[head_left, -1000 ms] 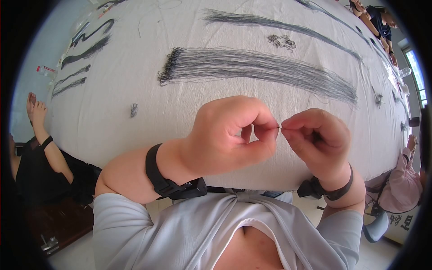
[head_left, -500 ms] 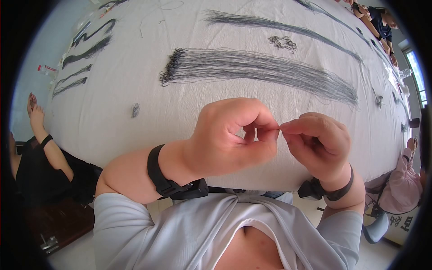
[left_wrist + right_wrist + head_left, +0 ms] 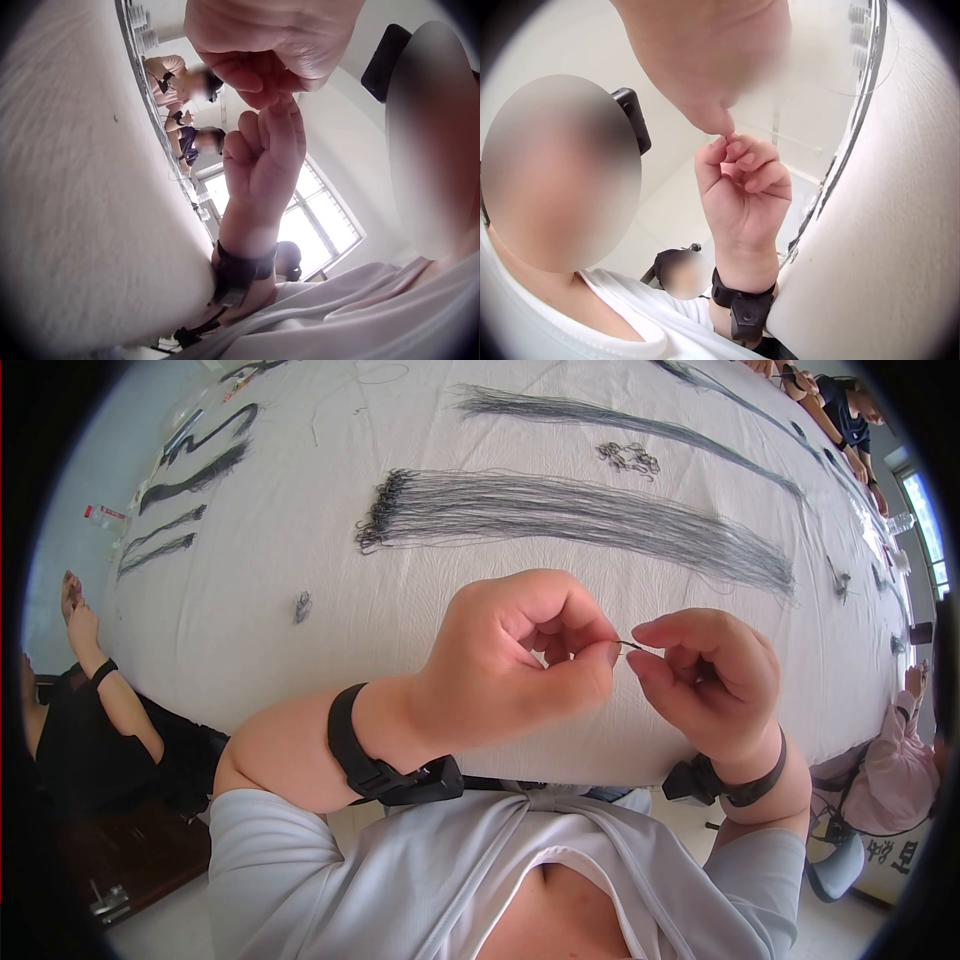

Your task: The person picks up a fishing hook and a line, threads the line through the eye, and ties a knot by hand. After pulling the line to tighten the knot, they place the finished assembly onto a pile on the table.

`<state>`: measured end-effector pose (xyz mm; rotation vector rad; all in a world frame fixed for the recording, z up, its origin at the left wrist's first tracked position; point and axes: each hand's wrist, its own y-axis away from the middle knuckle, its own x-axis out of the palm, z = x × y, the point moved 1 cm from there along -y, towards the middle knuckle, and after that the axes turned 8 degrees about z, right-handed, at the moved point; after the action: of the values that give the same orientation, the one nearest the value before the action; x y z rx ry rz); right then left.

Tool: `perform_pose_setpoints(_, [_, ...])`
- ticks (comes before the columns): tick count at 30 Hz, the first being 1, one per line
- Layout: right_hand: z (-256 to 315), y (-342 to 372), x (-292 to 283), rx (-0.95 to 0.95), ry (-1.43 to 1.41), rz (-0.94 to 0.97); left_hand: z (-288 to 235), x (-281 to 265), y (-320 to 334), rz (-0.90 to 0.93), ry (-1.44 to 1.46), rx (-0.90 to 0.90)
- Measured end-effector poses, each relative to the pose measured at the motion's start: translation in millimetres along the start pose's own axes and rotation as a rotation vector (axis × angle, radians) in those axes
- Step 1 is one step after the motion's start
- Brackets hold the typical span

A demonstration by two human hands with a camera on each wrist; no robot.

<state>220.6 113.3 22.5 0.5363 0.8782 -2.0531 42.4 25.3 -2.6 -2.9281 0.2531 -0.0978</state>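
Between my two hands, a thin dark wire-like piece [image 3: 632,645] spans the small gap in the head view. My left hand [image 3: 520,650] pinches one end with thumb and forefinger, its other fingers curled. The other end runs in between the thumb and forefinger of my right hand [image 3: 715,675], whose tips stand a little apart around it. Both hands are raised over the near side of the table. Beyond them lies a long bundle of dark thin strands [image 3: 600,515], its left end thick with small dark hooks [image 3: 380,510].
A white cloth covers the table [image 3: 250,670]. A second strand bundle [image 3: 620,420] and a loose pile of small dark hooks [image 3: 628,457] lie farther back. A small tangle [image 3: 302,607] sits to the left, with several shorter bundles [image 3: 195,478] beyond. Other people sit around the table.
The right thumb and forefinger, pinched together half a second ago, have parted slightly, and more of the dark piece shows between the hands. The left hand keeps its pinch.
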Motion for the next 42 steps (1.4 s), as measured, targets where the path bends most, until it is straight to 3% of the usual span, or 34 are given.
perform_pose_setpoints(3, [-5.5,-1.8,0.7,-0.113,-0.005,-0.005,-1.5,0.0,0.0,0.014,0.019,-0.038])
perform_pose_setpoints(6, [-3.0,-2.9,-0.9,-0.110,-0.013,0.010,-1.9,0.3,-0.2,0.023,0.010,-0.041])
perform_pose_setpoints(12, [-6.8,5.2,2.4,0.135,-0.297,-0.002,-0.7,2.1,-1.4,0.022,-0.086,-0.018])
perform_pose_setpoints(26, [-5.2,7.3,3.5,0.229,-0.604,0.005,3.5,-1.6,-0.8,0.026,-0.119,0.123])
perform_pose_setpoints(30, [-2.5,9.5,3.0,0.290,-0.666,0.025,0.7,-2.0,-2.8,0.046,-0.308,0.267])
perform_pose_setpoints(35, [-1.9,12.0,4.6,0.231,-0.632,0.015,-0.9,0.2,-4.9,0.007,-0.554,0.504])
perform_pose_setpoints(42, [-0.2,11.2,1.2,0.238,-0.664,0.045,2.3,-3.1,-10.2,-0.019,-0.677,0.734])
